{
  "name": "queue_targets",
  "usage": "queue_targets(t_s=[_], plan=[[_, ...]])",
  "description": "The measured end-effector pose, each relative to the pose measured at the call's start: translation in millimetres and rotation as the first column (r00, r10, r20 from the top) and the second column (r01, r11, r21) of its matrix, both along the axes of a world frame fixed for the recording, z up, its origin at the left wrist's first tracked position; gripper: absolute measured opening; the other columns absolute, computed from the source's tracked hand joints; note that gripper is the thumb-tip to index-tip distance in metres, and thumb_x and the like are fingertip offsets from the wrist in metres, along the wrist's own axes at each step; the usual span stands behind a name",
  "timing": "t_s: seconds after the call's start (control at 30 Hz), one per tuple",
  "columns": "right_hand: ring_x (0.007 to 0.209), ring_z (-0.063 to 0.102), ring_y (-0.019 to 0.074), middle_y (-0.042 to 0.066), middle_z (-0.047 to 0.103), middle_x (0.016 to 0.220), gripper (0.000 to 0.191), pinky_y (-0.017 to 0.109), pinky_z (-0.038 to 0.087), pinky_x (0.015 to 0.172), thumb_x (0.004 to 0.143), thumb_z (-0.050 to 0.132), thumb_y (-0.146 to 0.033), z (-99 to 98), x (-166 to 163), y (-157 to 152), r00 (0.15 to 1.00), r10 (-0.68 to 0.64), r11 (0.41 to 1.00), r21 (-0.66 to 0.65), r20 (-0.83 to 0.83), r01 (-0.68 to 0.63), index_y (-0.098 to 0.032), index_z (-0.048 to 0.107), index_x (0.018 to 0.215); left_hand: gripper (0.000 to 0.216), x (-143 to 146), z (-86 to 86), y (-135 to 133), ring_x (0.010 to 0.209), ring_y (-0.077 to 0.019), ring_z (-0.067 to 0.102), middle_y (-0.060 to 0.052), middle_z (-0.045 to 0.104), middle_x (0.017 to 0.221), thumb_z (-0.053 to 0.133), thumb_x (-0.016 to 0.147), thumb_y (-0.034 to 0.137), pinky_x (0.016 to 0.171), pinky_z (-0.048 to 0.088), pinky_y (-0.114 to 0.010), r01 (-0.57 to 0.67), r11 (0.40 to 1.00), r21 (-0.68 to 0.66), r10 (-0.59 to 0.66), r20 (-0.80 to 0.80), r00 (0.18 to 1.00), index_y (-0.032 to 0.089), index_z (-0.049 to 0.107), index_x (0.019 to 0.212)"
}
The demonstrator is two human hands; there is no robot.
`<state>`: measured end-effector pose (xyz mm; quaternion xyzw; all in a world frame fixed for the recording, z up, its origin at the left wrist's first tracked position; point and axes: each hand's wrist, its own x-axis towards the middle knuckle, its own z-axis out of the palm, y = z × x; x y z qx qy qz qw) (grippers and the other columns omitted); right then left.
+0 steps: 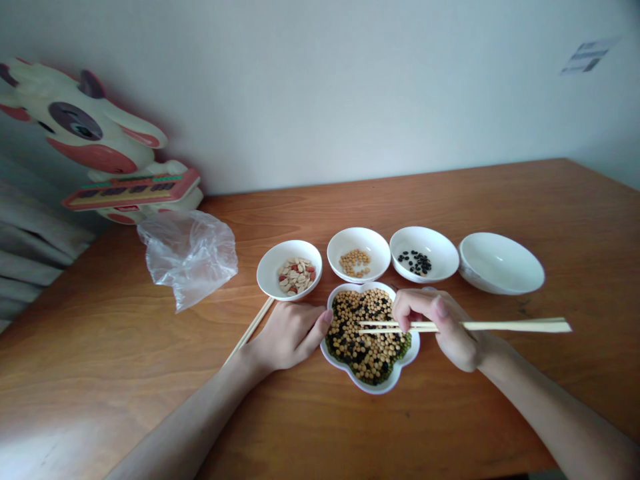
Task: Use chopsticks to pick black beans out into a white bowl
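My right hand is closed around a pair of chopsticks, their tips over the beans in a flower-shaped dish. That white dish holds mixed soybeans, black beans and small green beans. At its left rim is my left hand, thumb on the edge and fingers curled against the side. Behind the dish stand white bowls: one with pale seeds and reddish nuts, one with soybeans, one with black beans. No bean can be made out between the chopstick tips.
A bowl with nothing visible inside stands at the right end of the row. Another pair of chopsticks lies partly behind my left wrist. A crumpled plastic bag and a cow-shaped toy keyboard occupy the left of the wooden table.
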<state>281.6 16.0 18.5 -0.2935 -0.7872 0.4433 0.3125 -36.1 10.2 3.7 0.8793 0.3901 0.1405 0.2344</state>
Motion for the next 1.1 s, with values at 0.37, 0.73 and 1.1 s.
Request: queue_targets(t_s=[0.37,0.73,1.1], plan=[[0.072,0.053,0.0212,0.004,0.059,0.078,0.077,0.036,0.037,0.069,0.104,0.005,-0.073,-5.8,-6.2,-3.9,0.998,-0.063,0.998,0.032,0.008,0.063,-0.023,0.058,0.083,0.044,0.9,1.0,0.8,0.059,-0.0123,0.048,0.000,0.057,0.068,0.029,0.113,0.033,0.065,0.035,-0.029,0.003,1.000,0.010,-0.003,0.004,1.000,0.019,0.044,0.074],[0.074,0.058,0.0228,0.005,0.062,0.079,0.071,0.038,0.043,0.074,0.108,0.010,-0.065,-8.3,-5.5,-3.2,0.997,-0.061,0.997,0.038,-0.040,0.062,-0.023,0.061,0.083,0.044,0.7,1.3,0.7,0.060,-0.0129,0.050,-0.001,0.058,0.069,0.030,0.113,0.033,0.065,0.037,-0.029,0.005,1.000,0.013,-0.005,0.007,1.000,0.019,0.046,0.074],[0.071,0.055,0.0221,0.005,0.061,0.077,0.074,0.036,0.040,0.068,0.106,0.007,-0.069,-5.6,-6.6,-2.6,0.997,-0.073,0.996,0.042,-0.009,0.073,-0.023,0.059,0.081,0.044,0.7,1.5,1.0,0.059,-0.0128,0.049,-0.001,0.058,0.068,0.031,0.112,0.032,0.064,0.036,-0.029,0.013,1.000,0.016,-0.013,0.018,1.000,0.019,0.047,0.073]])
